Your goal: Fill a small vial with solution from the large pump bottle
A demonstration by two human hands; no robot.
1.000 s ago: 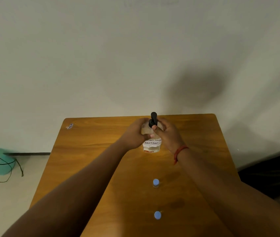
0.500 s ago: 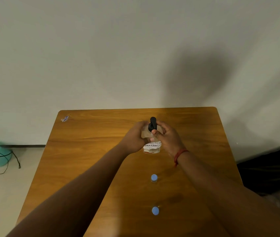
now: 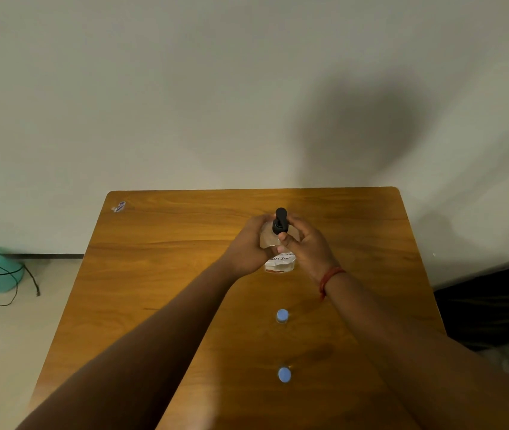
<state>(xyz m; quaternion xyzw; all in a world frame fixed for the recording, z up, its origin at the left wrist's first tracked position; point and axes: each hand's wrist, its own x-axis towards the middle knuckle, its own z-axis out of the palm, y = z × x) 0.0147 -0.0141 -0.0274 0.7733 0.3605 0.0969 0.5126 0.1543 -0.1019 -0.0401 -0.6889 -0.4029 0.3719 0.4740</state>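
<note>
Two hands are meeting at the pump bottle point(image 3: 279, 262), which is standing just above the centre of the frame on the wooden table point(image 3: 160, 274). Going from the left, the left hand point(image 3: 248, 248) is wrapping its curled fingers round the clear body, and the right hand point(image 3: 307, 248) is closing on the other side with its thumb lying against the base of the black pump head point(image 3: 280, 220).

Judging by the clear walls and paper label, the bottle is probably rigid plastic, moderately heavy if full, and smooth enough to slip; taking it round the body below the pump looks safest, since the pump head would likely give under pressure.

Below it, lower centre, the two small vials with blue caps, one point(image 3: 282, 315) nearer the bottle and one point(image 3: 284, 374) nearer the bottom edge, are standing well apart from the hands, both capped. They look light and easy to tip, so pinching one by its sides near the cap would suit.

Compared with a second ago, both hands are keeping the same grip on the bottle, while the whole table is sitting slightly lower in the frame and the vials are staying put.
</note>
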